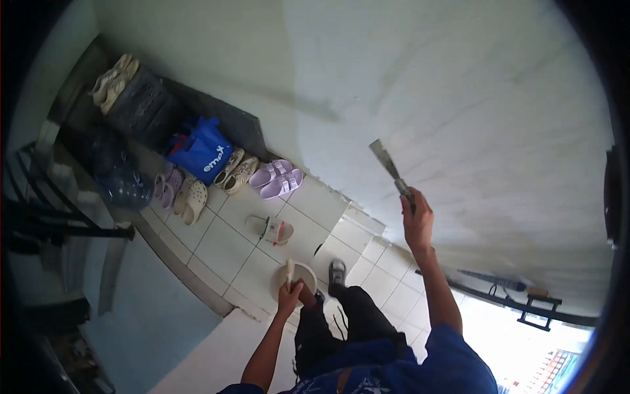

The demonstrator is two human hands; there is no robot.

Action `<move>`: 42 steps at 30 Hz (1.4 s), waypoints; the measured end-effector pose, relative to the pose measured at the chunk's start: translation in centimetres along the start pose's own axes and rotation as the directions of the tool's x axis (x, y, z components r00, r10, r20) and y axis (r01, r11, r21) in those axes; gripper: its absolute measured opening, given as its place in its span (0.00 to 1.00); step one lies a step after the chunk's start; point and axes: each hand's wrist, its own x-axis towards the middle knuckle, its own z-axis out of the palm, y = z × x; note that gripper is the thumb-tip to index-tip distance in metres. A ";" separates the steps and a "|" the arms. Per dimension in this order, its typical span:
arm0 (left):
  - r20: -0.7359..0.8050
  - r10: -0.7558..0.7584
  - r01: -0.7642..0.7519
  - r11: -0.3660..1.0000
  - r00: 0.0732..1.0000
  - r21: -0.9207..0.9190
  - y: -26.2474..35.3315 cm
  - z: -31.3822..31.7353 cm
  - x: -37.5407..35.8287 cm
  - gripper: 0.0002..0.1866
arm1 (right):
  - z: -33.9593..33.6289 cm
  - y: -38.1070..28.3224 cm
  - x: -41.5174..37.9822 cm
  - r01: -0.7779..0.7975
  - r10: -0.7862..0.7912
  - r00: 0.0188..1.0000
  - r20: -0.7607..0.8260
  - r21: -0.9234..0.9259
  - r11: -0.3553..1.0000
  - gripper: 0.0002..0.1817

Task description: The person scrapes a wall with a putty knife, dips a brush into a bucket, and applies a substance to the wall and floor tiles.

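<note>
My right hand (418,220) is closed around the handle of a putty knife (388,164), raised in front of the pale wall (459,98). The knife's flat blade points up and to the left. Lower down, my left hand (289,297) grips a light-coloured handle (290,270) over a round whitish bucket (307,274). Whatever is on the lower end of that handle is hidden. The bucket is on the tiled floor beside my feet.
Purple sandals (281,184), cream clogs (195,202) and a blue bag (207,152) line the wall's base. A dark crate (139,102) holds more shoes. A clear container (279,231) lies near the bucket. A metal rack (65,230) is at left.
</note>
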 end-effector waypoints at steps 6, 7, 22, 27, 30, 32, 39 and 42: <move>-0.236 -0.136 0.131 0.991 0.962 -0.037 1.6 -5.3 -2.7 0.13 | -6.8 -1.4 2.0 0.122 -0.135 0.981 -0.141 -0.093 0.988 0.11; -0.274 -0.140 0.128 0.990 0.951 -0.060 2.5 -5.8 -2.6 0.13 | -7.1 -1.7 3.0 0.154 -0.167 0.973 -0.161 -0.090 0.984 0.11; -0.359 -0.230 0.217 0.973 0.905 -0.076 2.1 -10.9 -1.0 0.13 | -6.3 -5.3 4.0 0.036 -0.039 0.999 -0.034 -0.083 0.996 0.12; -0.336 -0.287 0.283 0.957 0.897 -0.062 1.9 -12.0 -0.8 0.13 | -1.1 -6.0 7.3 0.191 -0.197 0.978 -0.062 -0.101 0.976 0.11; -0.301 -0.258 0.256 0.966 0.918 -0.048 1.5 -12.3 -0.6 0.13 | 1.7 -7.5 8.3 0.209 -0.212 0.977 -0.026 -0.092 0.974 0.11; -0.299 -0.285 0.289 0.957 0.911 -0.032 1.6 -12.8 -1.0 0.12 | 1.8 -8.8 8.1 0.156 -0.157 0.988 0.007 -0.113 0.981 0.11; -0.267 -0.279 0.292 0.956 0.922 0.009 -1.3 -15.1 -0.4 0.13 | -8.4 -11.3 4.1 0.098 -0.112 0.981 -0.161 -0.091 0.991 0.12; -0.238 -0.250 0.272 0.960 0.939 0.065 -3.7 -16.2 1.4 0.15 | -12.7 -13.4 4.2 0.045 -0.065 0.982 -0.178 -0.117 0.992 0.12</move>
